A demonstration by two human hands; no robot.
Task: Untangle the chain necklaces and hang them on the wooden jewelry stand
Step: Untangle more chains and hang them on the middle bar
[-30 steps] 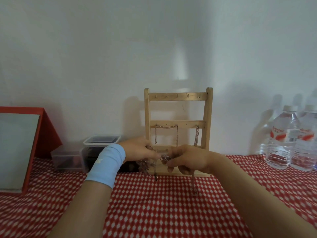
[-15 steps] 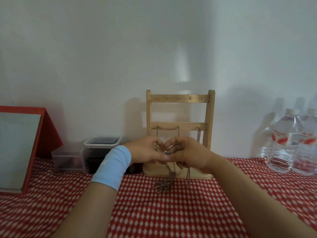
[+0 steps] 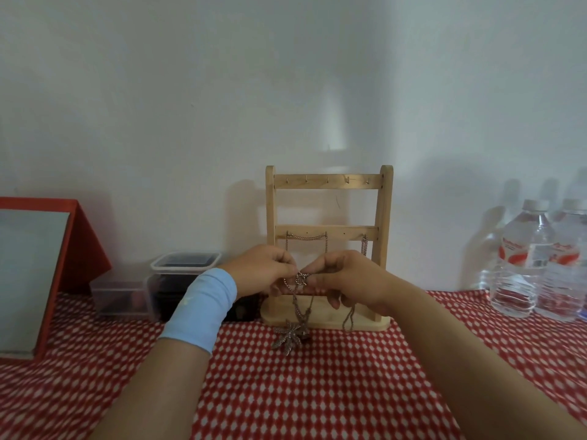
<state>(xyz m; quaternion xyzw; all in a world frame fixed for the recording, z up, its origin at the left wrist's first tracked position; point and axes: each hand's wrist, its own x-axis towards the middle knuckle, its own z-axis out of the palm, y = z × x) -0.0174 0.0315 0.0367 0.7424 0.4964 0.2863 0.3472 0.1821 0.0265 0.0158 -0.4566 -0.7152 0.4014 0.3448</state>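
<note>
Just in front of the wooden jewelry stand (image 3: 385, 217), the left hand (image 3: 263, 271) and right hand (image 3: 347, 281) each have their grip pinched on the tangled chain necklaces (image 3: 301, 278). The fingertips meet at the knot, likely so the small links can be teased apart. The leaf pendant (image 3: 290, 335) appears to lie on the surface (image 3: 286, 392) at the stand's foot, probably easing weight off the knot, while two hung chains (image 3: 306, 238) drape from the stand's middle rail.

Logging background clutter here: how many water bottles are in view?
2. The first bottle stands on the checked cloth right of the wooden stand; the second bottle sits beside it at the frame's right edge. Others may be cut off there.
</note>
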